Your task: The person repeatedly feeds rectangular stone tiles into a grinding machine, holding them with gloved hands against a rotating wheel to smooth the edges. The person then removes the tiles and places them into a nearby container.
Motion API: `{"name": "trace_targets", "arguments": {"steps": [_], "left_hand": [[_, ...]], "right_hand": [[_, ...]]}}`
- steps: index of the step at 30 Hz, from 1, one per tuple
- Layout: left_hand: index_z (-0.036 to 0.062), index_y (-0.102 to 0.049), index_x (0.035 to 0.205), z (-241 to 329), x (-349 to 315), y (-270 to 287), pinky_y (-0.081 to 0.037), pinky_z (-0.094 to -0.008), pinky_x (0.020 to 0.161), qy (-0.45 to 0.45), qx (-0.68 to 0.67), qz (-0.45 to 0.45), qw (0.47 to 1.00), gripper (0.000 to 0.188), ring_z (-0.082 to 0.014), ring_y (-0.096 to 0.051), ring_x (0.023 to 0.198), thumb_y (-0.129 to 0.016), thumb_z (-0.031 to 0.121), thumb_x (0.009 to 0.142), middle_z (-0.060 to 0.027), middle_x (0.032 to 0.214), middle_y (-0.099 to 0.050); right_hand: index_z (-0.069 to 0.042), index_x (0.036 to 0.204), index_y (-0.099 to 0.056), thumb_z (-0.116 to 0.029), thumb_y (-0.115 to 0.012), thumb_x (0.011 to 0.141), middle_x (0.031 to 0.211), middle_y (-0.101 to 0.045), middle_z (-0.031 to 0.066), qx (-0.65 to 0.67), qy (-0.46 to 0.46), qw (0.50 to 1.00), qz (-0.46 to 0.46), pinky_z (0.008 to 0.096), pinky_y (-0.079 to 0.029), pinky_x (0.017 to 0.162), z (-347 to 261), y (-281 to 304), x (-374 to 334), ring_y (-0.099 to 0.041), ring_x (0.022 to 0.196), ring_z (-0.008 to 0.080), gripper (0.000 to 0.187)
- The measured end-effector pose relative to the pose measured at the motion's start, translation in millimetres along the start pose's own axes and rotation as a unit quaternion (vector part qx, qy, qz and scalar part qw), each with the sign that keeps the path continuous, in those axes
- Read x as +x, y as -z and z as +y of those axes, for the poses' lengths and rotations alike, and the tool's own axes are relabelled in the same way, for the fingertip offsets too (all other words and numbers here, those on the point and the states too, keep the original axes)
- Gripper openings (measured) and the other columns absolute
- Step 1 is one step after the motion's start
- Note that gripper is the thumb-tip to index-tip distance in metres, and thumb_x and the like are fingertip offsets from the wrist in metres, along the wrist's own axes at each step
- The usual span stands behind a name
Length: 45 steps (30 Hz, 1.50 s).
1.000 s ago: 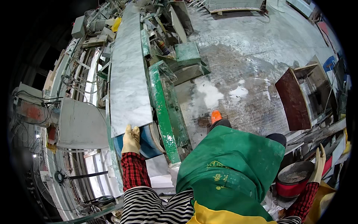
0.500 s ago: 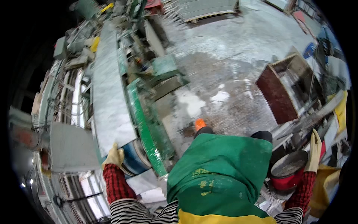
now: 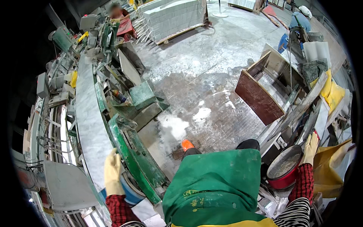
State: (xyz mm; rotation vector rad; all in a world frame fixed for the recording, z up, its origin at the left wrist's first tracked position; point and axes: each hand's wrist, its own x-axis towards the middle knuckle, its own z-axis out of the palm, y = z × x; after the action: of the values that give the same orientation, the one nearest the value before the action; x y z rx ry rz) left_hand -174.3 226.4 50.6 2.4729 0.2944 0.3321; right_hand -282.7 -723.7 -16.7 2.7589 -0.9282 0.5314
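My left hand [image 3: 112,172], in a cream rubber glove, is stretched out with its fingers up, at the right edge of a long pale, stone-like strip [image 3: 90,125]. Whether it touches the strip, I cannot tell. Just below the hand shows the curved blue end [image 3: 132,193] of the machine bed, beside a green metal rail [image 3: 126,159]. On the other side, my gloved right hand [image 3: 311,147] lies open with fingers extended, beside a round red pan [image 3: 284,168] with greyish contents. Nothing shows in either hand.
A brown open-topped wooden box [image 3: 261,98] stands on the wet floor at the right, near leaning boards and yellow sheeting [image 3: 332,92]. Ahead is a stacked block of pale slabs [image 3: 176,20] on a pallet. Another person [image 3: 123,22] is at the far left machinery.
My left hand has loosened from a closed grip at the strip's near end and now has its fingers stretched. The view has swung, shifting the floor and box leftward. My right hand stays by the pan.
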Motion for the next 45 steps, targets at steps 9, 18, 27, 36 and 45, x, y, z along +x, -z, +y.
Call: {"name": "trace_targets", "arguments": {"steps": [9,18,27,36,45], "left_hand": [[0.0051,-0.053,0.130,23,32,-86,-0.041,-0.0509,0.102,-0.116,0.235,0.031,0.964,0.045,-0.0451,-0.052,0.116,-0.065,0.014,0.088,-0.0245,0.125,-0.056],[0.0034,-0.053,0.131,8,34,-108,-0.041,-0.0508,0.104,-0.089,0.239,0.084,0.963,0.050,-0.0474,-0.050,0.122,-0.068,0.016,0.086,-0.0291,0.129,-0.057],[0.0071,-0.055,0.123,29,34,-101,-0.039,-0.0488,0.104,-0.091,0.253,0.040,0.962,0.046,-0.0426,-0.051,0.119,-0.069,0.012,0.080,-0.0168,0.120,-0.062],[0.0093,-0.059,0.113,36,37,-107,-0.038,-0.0467,0.105,-0.054,0.260,0.023,0.964,0.036,-0.0380,-0.048,0.127,-0.069,0.013,0.079,-0.0076,0.111,-0.066],[0.0088,-0.061,0.108,21,37,-112,-0.038,-0.0469,0.105,-0.074,0.281,0.044,0.956,0.031,-0.0397,-0.049,0.126,-0.069,0.013,0.079,-0.0084,0.112,-0.066]], "right_hand": [[0.000,0.130,-0.058,-0.022,-0.046,0.104,0.112,-0.067,0.0248,0.063,-0.013,0.994,0.086,0.0458,-0.049,0.092,1,10,1,-0.064,0.104,0.0401,0.036],[-0.001,0.142,-0.049,-0.026,-0.044,0.105,0.126,-0.060,0.0271,-0.017,-0.038,0.986,0.161,0.0473,-0.046,0.098,-14,33,18,-0.058,0.114,0.0424,0.045],[-0.011,0.156,-0.032,-0.033,-0.043,0.106,0.160,-0.031,0.0193,-0.129,-0.107,0.986,0.004,0.0454,-0.022,0.122,5,9,21,-0.028,0.147,0.0387,0.056],[-0.002,0.149,-0.042,-0.033,-0.047,0.105,0.151,-0.044,0.0211,-0.052,-0.062,0.996,0.032,0.0441,-0.030,0.117,14,2,27,-0.038,0.141,0.0367,0.054],[0.001,0.140,-0.051,-0.028,-0.052,0.102,0.142,-0.052,0.0230,-0.009,-0.085,0.996,0.026,0.0427,-0.037,0.112,6,13,28,-0.047,0.133,0.0379,0.048]]}}
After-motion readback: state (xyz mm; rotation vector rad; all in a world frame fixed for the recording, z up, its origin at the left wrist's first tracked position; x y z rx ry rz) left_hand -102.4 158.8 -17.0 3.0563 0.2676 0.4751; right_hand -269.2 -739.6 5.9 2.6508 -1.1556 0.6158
